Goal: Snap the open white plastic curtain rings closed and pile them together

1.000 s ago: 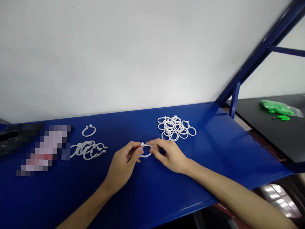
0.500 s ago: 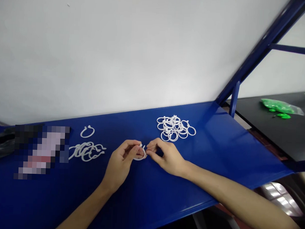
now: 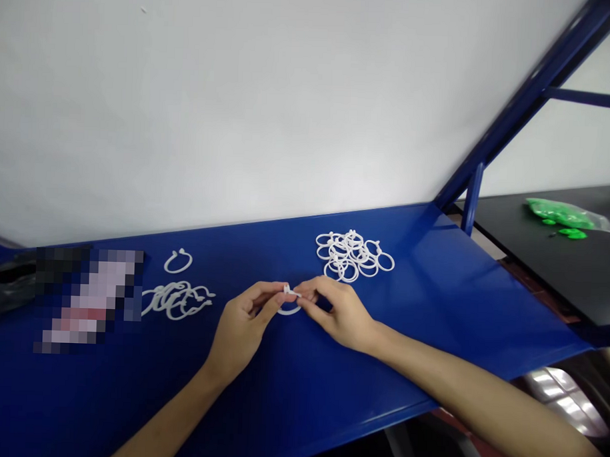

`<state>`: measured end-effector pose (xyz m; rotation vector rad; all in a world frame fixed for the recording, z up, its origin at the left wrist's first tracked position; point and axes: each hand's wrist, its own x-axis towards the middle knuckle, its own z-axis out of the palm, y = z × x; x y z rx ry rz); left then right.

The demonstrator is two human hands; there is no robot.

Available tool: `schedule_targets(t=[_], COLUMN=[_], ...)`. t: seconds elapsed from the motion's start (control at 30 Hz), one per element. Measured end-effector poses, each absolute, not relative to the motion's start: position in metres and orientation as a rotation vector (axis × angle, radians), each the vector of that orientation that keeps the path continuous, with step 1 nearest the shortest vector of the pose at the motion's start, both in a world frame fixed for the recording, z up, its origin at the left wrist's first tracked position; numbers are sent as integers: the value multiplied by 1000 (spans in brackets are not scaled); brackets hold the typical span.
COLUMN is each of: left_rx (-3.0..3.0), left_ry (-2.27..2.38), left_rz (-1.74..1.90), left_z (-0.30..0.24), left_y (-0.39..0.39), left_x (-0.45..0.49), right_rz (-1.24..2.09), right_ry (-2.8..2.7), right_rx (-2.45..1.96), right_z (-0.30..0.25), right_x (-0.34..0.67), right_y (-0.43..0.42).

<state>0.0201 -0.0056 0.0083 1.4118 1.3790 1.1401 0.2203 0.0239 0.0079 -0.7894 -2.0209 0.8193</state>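
Note:
Both my hands pinch one white plastic ring (image 3: 288,309) just above the blue shelf (image 3: 432,306). My left hand (image 3: 244,330) grips the ring's left end with thumb and fingers closed. My right hand (image 3: 335,309) pinches its right end, fingertips meeting those of the left at the ring's top. A heap of several white rings (image 3: 354,257) lies behind my right hand. To the left lies a row of linked white rings (image 3: 177,299), with a single open ring (image 3: 178,261) behind it.
A white wall rises behind the shelf. A blue slanted frame post (image 3: 519,109) stands at the right. Beyond it a black table (image 3: 558,264) carries a bag of green parts (image 3: 560,214). A blurred patch (image 3: 87,297) covers the shelf's left part.
The ring's two ends, apart a second ago, are now pressed together between my fingertips. Both hands stayed in about the same place.

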Motion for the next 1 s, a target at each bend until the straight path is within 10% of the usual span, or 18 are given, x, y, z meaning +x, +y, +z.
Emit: schedule_targets(t=[1.0], left_rx=[2287], left_ry=[2039], left_rz=[901], left_z=[9], left_y=[42], left_x=[-77], right_rz=[76], right_ry=[-2335], right_rx=[-1160], right_z=[23], right_x=[244], right_y=[84])
